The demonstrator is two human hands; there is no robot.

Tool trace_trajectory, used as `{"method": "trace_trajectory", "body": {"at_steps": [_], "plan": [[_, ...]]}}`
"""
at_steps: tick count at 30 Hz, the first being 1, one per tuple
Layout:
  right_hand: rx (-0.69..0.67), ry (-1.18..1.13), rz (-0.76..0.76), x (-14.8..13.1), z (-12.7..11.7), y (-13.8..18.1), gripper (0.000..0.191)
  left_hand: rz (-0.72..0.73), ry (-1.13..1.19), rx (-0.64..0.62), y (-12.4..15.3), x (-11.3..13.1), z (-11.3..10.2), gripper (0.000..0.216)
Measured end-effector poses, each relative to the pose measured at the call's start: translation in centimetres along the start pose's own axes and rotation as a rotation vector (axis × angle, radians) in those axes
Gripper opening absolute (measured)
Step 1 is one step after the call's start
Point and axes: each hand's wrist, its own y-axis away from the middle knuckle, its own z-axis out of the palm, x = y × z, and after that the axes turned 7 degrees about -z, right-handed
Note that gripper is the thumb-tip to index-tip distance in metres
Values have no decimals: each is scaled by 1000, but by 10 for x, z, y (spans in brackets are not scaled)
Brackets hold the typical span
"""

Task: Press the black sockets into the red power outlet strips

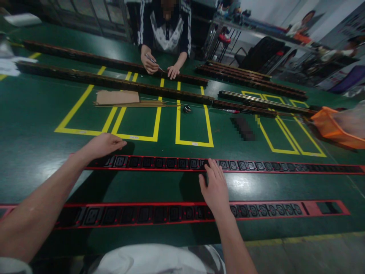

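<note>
A long red strip with a row of black sockets runs across the green table in front of me. My right hand lies palm down with fingers stretched out, the fingertips touching the sockets near its middle. Above the left part of this strip hovers my left hand, its fingers pressed together; whether anything is between them is hidden. Nearer to me lies a second red strip with black sockets and a dark window at its right end. My forearms cross over it and hide parts of it.
Across the green table, a co-worker bends over a long dark rail with a pen-like tool. A second rail, a cardboard piece, a small black part and an orange bin are there too.
</note>
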Motion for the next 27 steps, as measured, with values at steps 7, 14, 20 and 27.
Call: {"method": "trace_trajectory", "body": {"at_steps": [7,14,20,27], "plan": [[-6,-17,-56,1,1,1,37,18,20,14,-1,-3,1,48],[-75,-70,-32,0,-3,0,57,-1,16,13,-2,-2,1,47],[-92,-49,-40,1,-2,0,51,-14,-45,-16,1,1,-1,50],[-111,-62,-21,-3,-5,-2,49,11,14,1,0,0,-1,48]]}}
